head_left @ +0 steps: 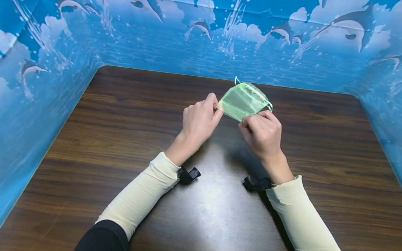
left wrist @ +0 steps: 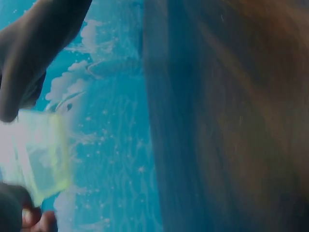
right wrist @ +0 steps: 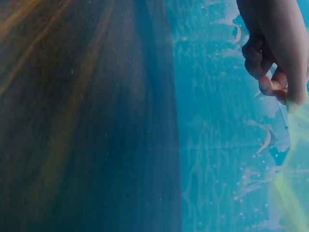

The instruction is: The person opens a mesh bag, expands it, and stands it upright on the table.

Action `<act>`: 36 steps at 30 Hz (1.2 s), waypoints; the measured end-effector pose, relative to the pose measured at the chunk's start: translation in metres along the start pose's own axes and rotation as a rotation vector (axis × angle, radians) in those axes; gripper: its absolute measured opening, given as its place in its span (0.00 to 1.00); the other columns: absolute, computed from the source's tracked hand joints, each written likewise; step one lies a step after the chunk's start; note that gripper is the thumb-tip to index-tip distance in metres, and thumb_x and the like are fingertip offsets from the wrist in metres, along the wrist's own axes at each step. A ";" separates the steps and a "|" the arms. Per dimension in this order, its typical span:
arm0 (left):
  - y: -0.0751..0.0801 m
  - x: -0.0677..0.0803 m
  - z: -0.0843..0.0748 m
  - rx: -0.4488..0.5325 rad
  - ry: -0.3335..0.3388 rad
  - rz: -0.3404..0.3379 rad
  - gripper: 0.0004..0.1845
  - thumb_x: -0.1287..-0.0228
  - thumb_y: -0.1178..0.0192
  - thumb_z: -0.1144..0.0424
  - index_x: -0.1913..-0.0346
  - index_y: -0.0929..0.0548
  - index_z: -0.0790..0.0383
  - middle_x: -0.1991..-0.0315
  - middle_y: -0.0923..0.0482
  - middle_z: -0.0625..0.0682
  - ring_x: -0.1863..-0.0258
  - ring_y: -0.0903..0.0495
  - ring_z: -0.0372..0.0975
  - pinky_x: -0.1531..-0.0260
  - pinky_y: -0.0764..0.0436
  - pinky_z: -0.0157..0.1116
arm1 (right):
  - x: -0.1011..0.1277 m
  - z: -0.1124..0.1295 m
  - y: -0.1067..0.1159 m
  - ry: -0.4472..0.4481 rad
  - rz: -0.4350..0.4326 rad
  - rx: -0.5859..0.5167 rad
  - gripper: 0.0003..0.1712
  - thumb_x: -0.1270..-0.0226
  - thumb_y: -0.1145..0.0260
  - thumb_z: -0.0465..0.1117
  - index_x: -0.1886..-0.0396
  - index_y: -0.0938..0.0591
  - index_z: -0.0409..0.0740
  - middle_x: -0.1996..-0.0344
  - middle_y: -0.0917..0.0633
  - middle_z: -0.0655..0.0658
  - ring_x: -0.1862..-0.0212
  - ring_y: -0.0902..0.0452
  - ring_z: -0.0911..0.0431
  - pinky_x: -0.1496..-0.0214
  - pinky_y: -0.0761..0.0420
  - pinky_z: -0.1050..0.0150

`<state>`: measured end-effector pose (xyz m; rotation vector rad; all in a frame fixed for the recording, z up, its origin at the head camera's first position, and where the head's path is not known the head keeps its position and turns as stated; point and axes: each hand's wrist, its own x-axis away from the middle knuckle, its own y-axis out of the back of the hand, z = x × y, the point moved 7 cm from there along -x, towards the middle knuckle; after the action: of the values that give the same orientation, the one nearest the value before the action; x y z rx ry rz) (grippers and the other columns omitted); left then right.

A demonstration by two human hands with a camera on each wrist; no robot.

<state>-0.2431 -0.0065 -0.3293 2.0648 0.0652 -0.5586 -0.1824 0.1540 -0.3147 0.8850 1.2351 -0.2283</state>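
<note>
Held up over the far part of the table is a small, sheer light-green organza drawstring pouch (head_left: 243, 101). Pale cord loops (head_left: 269, 106) stick out at its two upper corners. My left hand (head_left: 201, 115) pinches its left corner between thumb and fingers. At the lower right edge, my right hand (head_left: 263, 132) grips the fabric with curled fingers. The left wrist view shows the pouch (left wrist: 46, 150) stretched between both hands, and the light passes through it. In the right wrist view, its fabric (right wrist: 294, 159) hangs from the right fingertips (right wrist: 277, 89).
A dark brown wood-grain table (head_left: 114, 146) lies below the hands. Behind it and along both sides stands a blue curtain (head_left: 178, 49) printed with dolphins and clouds. Black straps (head_left: 188, 175) sit at the wrists, over pale sleeves (head_left: 138, 199).
</note>
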 end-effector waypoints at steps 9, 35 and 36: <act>0.001 -0.002 0.002 -0.039 -0.057 0.342 0.12 0.21 0.48 0.52 0.60 0.21 0.54 0.74 0.24 0.45 0.75 0.23 0.42 0.74 0.26 0.42 | -0.001 -0.017 0.001 -0.120 0.050 0.078 0.04 0.34 0.38 0.26 0.68 0.22 0.36 0.84 0.24 0.42 0.82 0.30 0.51 0.63 0.22 0.50; -0.010 0.022 -0.030 -0.190 -0.170 0.231 0.13 0.25 0.45 0.57 0.71 0.23 0.53 0.85 0.35 0.43 0.84 0.33 0.38 0.85 0.37 0.36 | 0.010 -0.012 -0.026 -0.327 0.356 -0.001 0.11 0.31 0.27 0.34 0.51 0.16 0.40 0.61 0.17 0.39 0.59 0.28 0.44 0.43 0.39 0.38; -0.009 0.022 -0.031 -0.196 -0.174 0.225 0.12 0.25 0.45 0.57 0.70 0.22 0.53 0.85 0.36 0.43 0.84 0.34 0.37 0.85 0.38 0.35 | 0.010 -0.014 -0.026 -0.336 0.345 0.000 0.09 0.30 0.28 0.34 0.53 0.16 0.40 0.64 0.17 0.39 0.62 0.28 0.45 0.44 0.39 0.39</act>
<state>-0.2145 0.0201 -0.3322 1.7975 -0.2039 -0.5660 -0.2047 0.1500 -0.3363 0.9981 0.7581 -0.0939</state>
